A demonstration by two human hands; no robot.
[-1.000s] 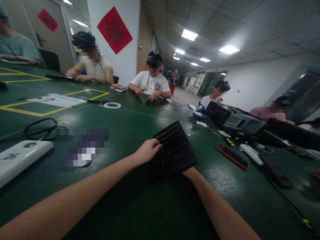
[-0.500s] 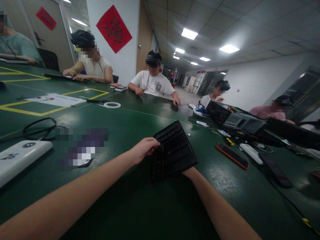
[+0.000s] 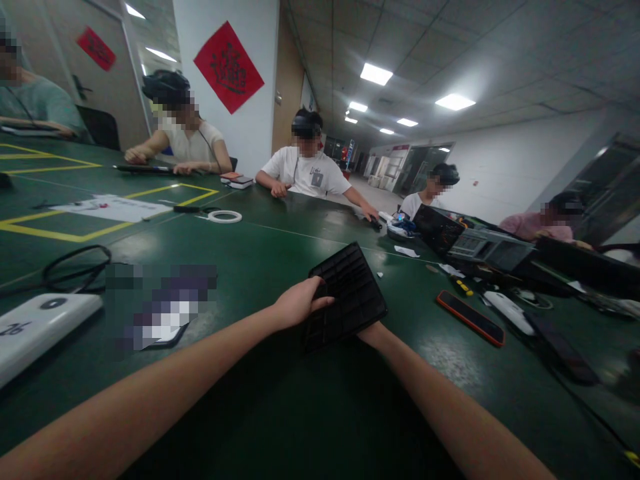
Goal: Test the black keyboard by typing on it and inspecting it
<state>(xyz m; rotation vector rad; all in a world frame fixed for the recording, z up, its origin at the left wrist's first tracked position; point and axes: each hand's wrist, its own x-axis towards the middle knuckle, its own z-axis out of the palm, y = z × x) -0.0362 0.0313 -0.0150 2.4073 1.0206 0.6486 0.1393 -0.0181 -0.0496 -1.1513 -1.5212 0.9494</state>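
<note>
A black plastic panel with a grid of ribs (image 3: 350, 293) is tilted up over the green table (image 3: 280, 400) in front of me. My left hand (image 3: 299, 305) grips its left edge, thumb on the top face and fingers curled round. My right hand (image 3: 369, 332) reaches under the panel's near right corner; only the wrist shows and the fingers are hidden behind the panel.
A phone in an orange case (image 3: 470, 318) lies to the right, with white and dark devices and opened laptops (image 3: 487, 250) beyond. A white box (image 3: 35, 327) and a black cable loop (image 3: 75, 267) sit left. Several seated people work along the far side.
The panel has tipped flatter and moved slightly away from me. My left thumb has slid further onto its top face. A person across the table has stretched an arm out to the right.
</note>
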